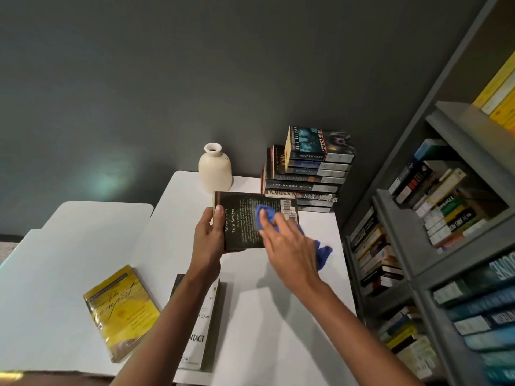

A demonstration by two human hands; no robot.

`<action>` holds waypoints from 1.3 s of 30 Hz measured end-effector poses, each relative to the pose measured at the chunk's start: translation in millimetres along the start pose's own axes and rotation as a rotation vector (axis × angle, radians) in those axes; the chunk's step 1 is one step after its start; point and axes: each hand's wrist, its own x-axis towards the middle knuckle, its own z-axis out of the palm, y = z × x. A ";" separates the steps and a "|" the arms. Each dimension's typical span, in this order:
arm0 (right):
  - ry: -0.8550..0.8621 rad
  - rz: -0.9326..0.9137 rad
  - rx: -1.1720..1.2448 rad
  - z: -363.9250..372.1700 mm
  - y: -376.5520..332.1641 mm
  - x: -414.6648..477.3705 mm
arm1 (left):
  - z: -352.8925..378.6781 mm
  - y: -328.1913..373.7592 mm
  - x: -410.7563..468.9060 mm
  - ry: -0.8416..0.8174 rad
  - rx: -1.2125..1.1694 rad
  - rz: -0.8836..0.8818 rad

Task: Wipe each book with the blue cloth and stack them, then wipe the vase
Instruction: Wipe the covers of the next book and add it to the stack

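Note:
My left hand [207, 235] grips the left edge of a dark paperback, Tom Sawyer [242, 218], and holds it above the white table [278, 316] with its back cover up. My right hand [287, 243] presses the blue cloth [264, 215] against that cover; the cloth's tail hangs out past my wrist at the right. A cream vase [214, 168] stands at the table's back edge. To its right is a stack of several books [306, 179]. A yellow book [121, 312] and a white book, Contact [199, 338], lie flat near the front, the white one partly under my left forearm.
A grey bookshelf [434, 232] packed with books fills the right side, close to the table's right edge. A dark grey wall runs behind the table. A second white tabletop [69, 246] adjoins on the left.

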 end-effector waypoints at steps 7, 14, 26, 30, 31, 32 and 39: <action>-0.124 0.140 0.048 -9.3 34.2 3.8 | -9.8 -8.9 -1.4 -0.002 -0.020 -0.040; -0.119 -0.125 0.076 -8.0 4.4 -13.0 | -2.6 0.9 3.6 0.004 -0.029 -0.019; -0.085 -0.102 0.067 -16.1 -16.3 0.9 | 11.4 3.1 -4.9 -0.136 -0.035 -0.011; -0.197 0.130 0.040 -25.5 24.8 5.2 | -5.2 0.9 -7.5 -0.150 -0.035 -0.064; -0.176 0.186 -0.023 -27.0 33.1 10.6 | -6.5 0.7 -9.0 -0.165 -0.030 -0.073; -0.155 0.221 -0.068 -28.7 35.8 16.5 | -5.3 1.4 -10.7 -0.181 -0.033 -0.077; -0.048 -0.135 0.003 -19.3 -19.8 19.6 | 6.6 4.3 -12.4 -0.192 -0.070 -0.077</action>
